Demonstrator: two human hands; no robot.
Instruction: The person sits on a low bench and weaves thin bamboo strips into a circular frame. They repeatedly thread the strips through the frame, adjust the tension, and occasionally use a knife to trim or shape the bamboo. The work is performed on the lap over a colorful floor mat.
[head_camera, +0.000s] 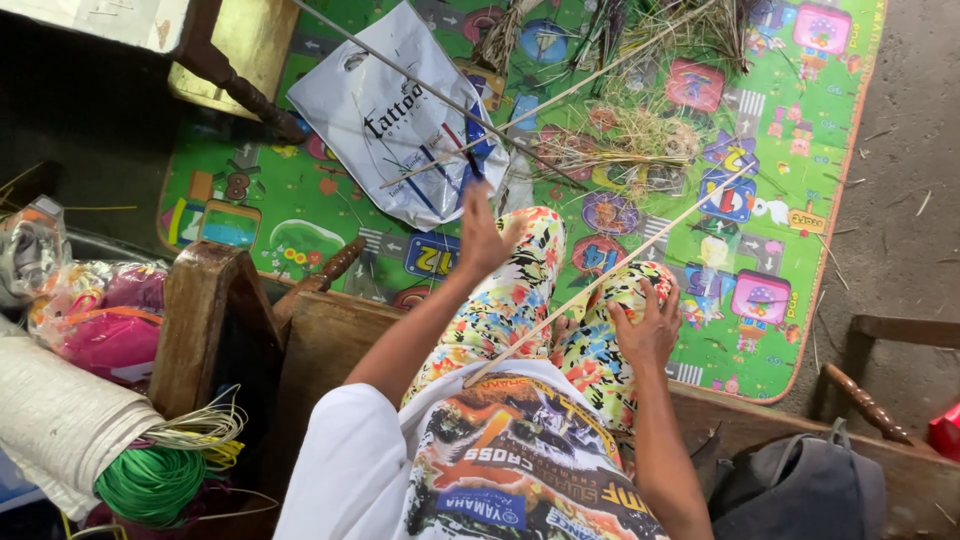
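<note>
Right hand: closed around thin cane at my knee | Left hand: open, raised, holding nothing | Cane: long axis ran from my lap up-right over play mat; right hand nearer.

Right hand grips a thin reed; left hand is raised, fingers spread.

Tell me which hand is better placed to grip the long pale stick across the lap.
Right. The right hand lies on the knee with its fingers against the long pale stick. The left hand is raised clear of it, towards the white plastic bag.
</note>
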